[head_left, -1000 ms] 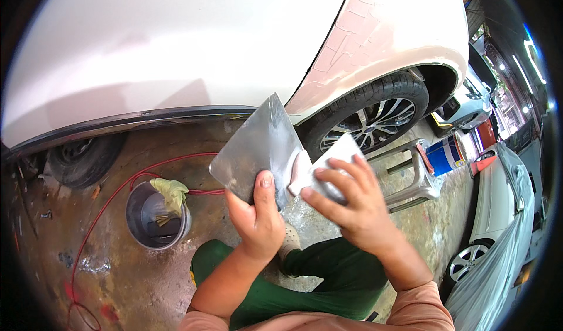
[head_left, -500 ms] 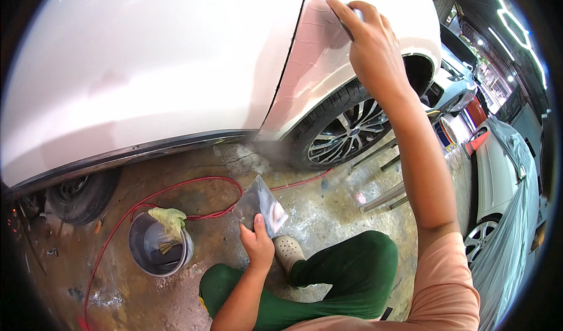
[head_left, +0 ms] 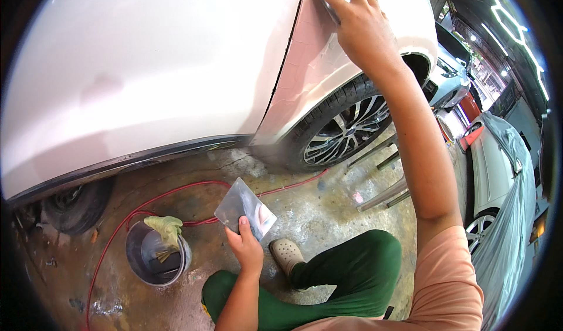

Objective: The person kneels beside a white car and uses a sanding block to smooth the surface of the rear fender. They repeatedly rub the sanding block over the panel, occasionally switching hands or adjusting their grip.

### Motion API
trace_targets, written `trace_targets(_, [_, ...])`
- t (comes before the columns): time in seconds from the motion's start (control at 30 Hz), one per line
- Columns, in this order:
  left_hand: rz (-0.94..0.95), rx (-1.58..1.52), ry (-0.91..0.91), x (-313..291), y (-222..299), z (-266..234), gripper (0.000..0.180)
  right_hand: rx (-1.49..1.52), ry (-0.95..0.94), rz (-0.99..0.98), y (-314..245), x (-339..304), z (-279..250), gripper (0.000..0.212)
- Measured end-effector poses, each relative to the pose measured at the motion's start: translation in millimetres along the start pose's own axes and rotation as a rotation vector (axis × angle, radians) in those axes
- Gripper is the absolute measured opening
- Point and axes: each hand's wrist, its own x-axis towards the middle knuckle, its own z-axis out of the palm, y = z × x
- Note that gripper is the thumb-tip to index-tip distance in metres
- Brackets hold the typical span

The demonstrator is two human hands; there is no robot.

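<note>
In my left hand (head_left: 247,251) is a flat, greyish square putty board (head_left: 237,203), the thumb on top and a dab of pale pink filler (head_left: 265,218) near its right corner. My right hand (head_left: 370,36) grips a thin putty spreader (head_left: 330,9), largely covered by the fingers. Its edge lies against the white car's rear panel, beside the dark door seam. Below it, a pink filler patch (head_left: 298,68) with ridged streaks spreads over the panel between the seam and the wheel arch. The car's white door (head_left: 158,67) fills the upper left.
Under the panel stands the rear wheel (head_left: 347,130). A grey bucket (head_left: 139,254) with a yellowish cloth (head_left: 167,230) over its rim sits left of my knee. A red hose (head_left: 176,189) curls across the wet floor. Metal legs (head_left: 381,196) stand right; a partly covered car (head_left: 498,178) is beyond.
My right hand and the spreader have moved up and left across the panel to the door seam. The board in my left hand has shifted slightly left.
</note>
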Motion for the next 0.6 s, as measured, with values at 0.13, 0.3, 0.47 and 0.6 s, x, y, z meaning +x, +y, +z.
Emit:
trace_targets(0.13, [-0.018, -0.045, 0.031, 6.2, -3.0, -0.2, 0.035, 0.004, 0.002, -0.004, -0.2, 0.9, 3.3, 0.053])
trace_targets(0.3, [-0.07, -0.104, 0.043, 10.6, 3.5, 4.3, 0.036, -0.007, 0.033, -0.011, -6.9, -8.1, 11.5, 0.057])
trace_targets(0.47, [-0.078, -0.126, 0.0, 13.0, -0.5, 4.0, 0.036, 0.008, 0.033, -0.019, -17.5, -24.9, 18.8, 0.062])
trace_targets(0.6, [-0.105, -0.143, -0.016, 12.2, 0.1, 5.9, 0.037, -0.015, 0.003, 0.009, -29.0, -43.9, 27.3, 0.066])
